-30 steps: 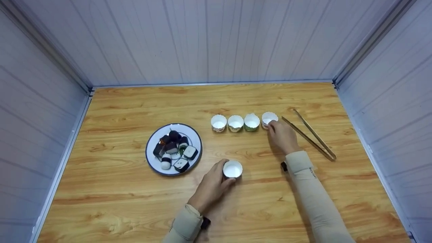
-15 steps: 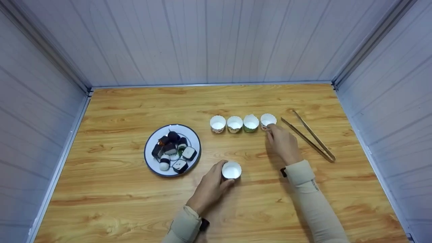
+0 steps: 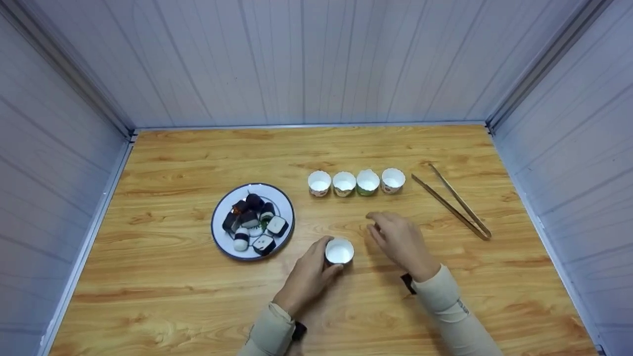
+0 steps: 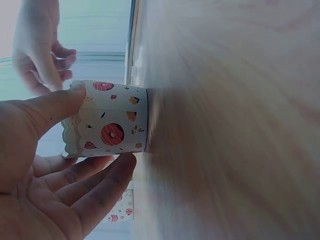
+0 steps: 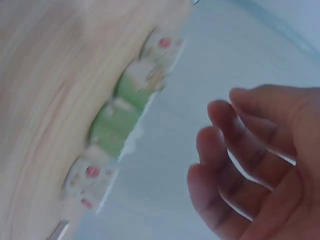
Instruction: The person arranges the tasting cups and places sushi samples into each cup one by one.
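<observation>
My left hand [image 3: 306, 279] holds a white paper baking cup [image 3: 339, 252] upright on the table, thumb on one side and fingers on the other. In the left wrist view this baking cup [image 4: 112, 120] shows a scalloped rim and printed red doughnuts. Just to its right, my right hand [image 3: 399, 243] hovers over the table with loosely curled fingers and nothing in them. Beyond both hands stands a row of several similar cups, with a green-sided cup [image 3: 368, 183] and a patterned cup [image 3: 393, 181] at its right end.
A blue-rimmed plate [image 3: 221, 237] to the left bears several dark and white sushi-like pieces [image 3: 264, 244]. Metal tongs [image 3: 457, 205] lie spread at the right. White panels [image 3: 306, 64] enclose the wooden table [image 3: 198, 306] at the back and sides.
My right hand has let go of the rightmost cup in the row and moved back toward me and slightly left. The left hand still holds its cup in place.
</observation>
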`<state>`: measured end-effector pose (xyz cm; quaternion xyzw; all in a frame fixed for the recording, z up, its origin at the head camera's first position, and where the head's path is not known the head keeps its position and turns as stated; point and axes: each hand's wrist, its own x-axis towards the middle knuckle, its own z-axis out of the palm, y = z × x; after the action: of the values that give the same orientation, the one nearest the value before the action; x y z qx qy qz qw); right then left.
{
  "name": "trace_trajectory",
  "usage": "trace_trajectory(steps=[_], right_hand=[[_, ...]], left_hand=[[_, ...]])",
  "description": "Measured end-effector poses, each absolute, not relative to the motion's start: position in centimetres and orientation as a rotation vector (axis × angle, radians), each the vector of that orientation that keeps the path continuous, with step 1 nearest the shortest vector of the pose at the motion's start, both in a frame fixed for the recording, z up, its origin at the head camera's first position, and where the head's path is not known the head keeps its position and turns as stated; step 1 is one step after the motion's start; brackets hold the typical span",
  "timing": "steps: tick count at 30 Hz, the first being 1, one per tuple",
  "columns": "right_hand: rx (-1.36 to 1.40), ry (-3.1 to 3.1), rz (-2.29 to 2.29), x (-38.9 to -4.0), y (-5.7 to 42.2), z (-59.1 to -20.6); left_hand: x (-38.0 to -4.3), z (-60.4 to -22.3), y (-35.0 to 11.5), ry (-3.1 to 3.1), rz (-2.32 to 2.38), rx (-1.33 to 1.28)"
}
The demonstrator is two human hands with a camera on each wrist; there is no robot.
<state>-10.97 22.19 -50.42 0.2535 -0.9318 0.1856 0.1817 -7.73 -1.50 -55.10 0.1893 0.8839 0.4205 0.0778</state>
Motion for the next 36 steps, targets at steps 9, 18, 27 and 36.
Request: trace_trajectory(steps=[9,18,27,36], right_hand=[[1.193,-2.597,0.568,-8.6,20.0,-51.7],[1.228,-2.635,0.486,-7.8,18.8,-53.1],[1.219,-2.704,0.440,-7.8,18.6,-53.1],[1.186,-2.676,0.387,-7.9,18.6,-53.6]], left_hand=[[-7.7,-55.4,-1.6,2.690,1.274,0.647],[-7.4,-55.6,-1.6,2.700,1.282,0.652],[-7.5,-55.5,-1.5,2.703,1.292,0.646],[-7.5,-55.5,-1.6,2.684,1.296,0.638]])
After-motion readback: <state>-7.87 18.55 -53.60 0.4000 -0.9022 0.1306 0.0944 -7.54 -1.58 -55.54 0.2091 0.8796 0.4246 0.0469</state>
